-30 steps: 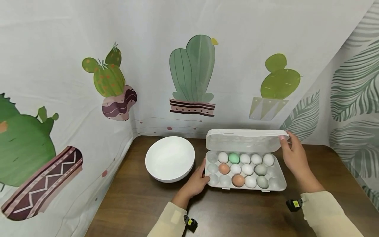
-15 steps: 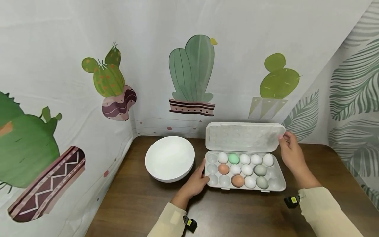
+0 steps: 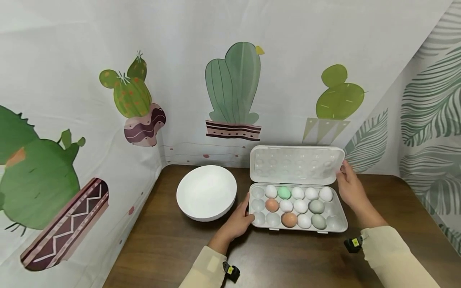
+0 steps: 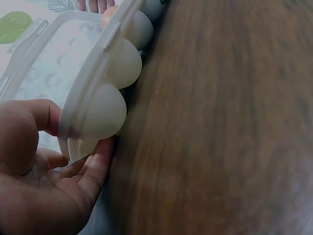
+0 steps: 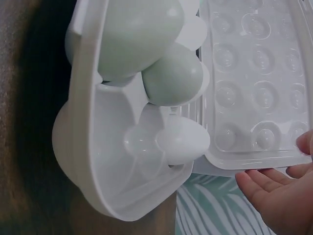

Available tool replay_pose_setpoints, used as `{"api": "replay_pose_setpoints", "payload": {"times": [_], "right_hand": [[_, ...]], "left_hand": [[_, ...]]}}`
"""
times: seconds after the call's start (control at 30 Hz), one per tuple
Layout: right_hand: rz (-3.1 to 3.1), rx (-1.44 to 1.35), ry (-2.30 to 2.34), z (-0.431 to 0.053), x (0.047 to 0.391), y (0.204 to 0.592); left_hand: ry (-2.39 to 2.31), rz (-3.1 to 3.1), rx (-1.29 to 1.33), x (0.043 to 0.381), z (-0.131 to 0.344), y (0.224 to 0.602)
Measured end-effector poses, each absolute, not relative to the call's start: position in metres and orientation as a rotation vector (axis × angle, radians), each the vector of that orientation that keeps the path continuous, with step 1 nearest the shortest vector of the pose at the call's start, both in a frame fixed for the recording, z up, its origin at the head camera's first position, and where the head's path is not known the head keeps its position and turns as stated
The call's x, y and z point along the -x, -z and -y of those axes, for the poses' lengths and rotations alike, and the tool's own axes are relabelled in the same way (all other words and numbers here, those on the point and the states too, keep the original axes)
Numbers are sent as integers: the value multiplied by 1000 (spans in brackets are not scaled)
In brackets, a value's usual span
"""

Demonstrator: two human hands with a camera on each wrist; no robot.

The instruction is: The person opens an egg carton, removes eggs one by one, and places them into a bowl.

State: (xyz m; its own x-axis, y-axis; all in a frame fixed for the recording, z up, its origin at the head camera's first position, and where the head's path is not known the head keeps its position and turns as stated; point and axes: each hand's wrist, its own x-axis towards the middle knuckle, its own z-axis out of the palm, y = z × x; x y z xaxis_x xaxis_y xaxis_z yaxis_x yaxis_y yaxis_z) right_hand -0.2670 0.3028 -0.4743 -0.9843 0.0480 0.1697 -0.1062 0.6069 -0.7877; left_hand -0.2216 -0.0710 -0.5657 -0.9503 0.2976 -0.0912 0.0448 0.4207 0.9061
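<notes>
A white plastic egg carton [image 3: 340,218] sits on the table with its lid [image 3: 297,165] raised against the back cloth. Several eggs fill its cups: white ones, two brown, one mint green [image 3: 284,193], and greyish-green ones [image 3: 317,207]. Some cups at the left and right ends hold no egg. My left hand [image 3: 235,222] grips the carton's left end, thumb over the rim and fingers underneath, as the left wrist view shows. At the lid's right edge, my right hand [image 3: 351,186] holds it with the thumb [image 5: 305,143] inside and fingers behind.
To the left of the carton stands a white bowl [image 3: 207,193] with nothing in it. The brown wooden table [image 3: 288,260] ends at a cactus-print cloth [image 3: 180,80] hanging behind and along the left. A leaf-print cloth [image 3: 432,100] hangs on the right.
The carton's lid has swung further up and back, showing its dimpled inside. My right hand has moved slightly up and left with it. The left hand has stayed at the carton's end.
</notes>
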Motion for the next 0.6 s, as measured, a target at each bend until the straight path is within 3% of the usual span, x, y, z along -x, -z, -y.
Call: {"api": "replay_pose_setpoints", "payload": {"times": [0.6], "right_hand": [[2774,-162,-1322,-305,273,496]], "left_hand": [[-1543,-2439,-316,222,72,567]]}}
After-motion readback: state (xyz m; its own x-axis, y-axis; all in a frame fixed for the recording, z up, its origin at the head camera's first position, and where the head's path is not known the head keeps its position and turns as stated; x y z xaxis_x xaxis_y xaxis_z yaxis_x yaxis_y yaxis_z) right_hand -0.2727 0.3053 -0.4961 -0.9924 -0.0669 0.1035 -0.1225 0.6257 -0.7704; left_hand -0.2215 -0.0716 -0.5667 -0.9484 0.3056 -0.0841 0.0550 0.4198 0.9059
